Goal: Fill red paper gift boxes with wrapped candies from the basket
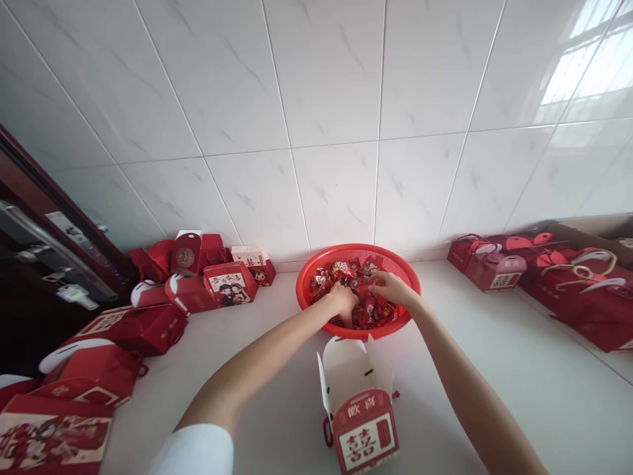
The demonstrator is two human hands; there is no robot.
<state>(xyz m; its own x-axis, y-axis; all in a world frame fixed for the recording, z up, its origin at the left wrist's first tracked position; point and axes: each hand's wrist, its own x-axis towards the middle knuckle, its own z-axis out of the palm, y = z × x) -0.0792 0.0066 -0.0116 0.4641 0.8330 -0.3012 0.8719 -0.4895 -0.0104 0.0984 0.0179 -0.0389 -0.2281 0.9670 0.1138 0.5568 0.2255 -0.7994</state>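
Both my hands are inside a red plastic basket (305, 290) heaped with candies (368, 313) in mostly red wrappers. My left hand (345, 302) reaches down among the candies, its fingertips buried from sight. At the basket's right side, the fingers of my right hand (388, 287) are pinched on a red-wrapped candy (364, 289). In front of the basket stands a red and white gift box (363, 429) with its top flaps up and apart. Its front carries Chinese characters, and a red cord shows at its sides.
Several closed red gift boxes (195, 290) line the left side, near a dark door frame with a metal latch (74, 293). More red boxes (487, 267) and red bags (583, 297) stand at the right by a cardboard carton (593, 227). A tiled wall (336, 191) rises behind the basket.
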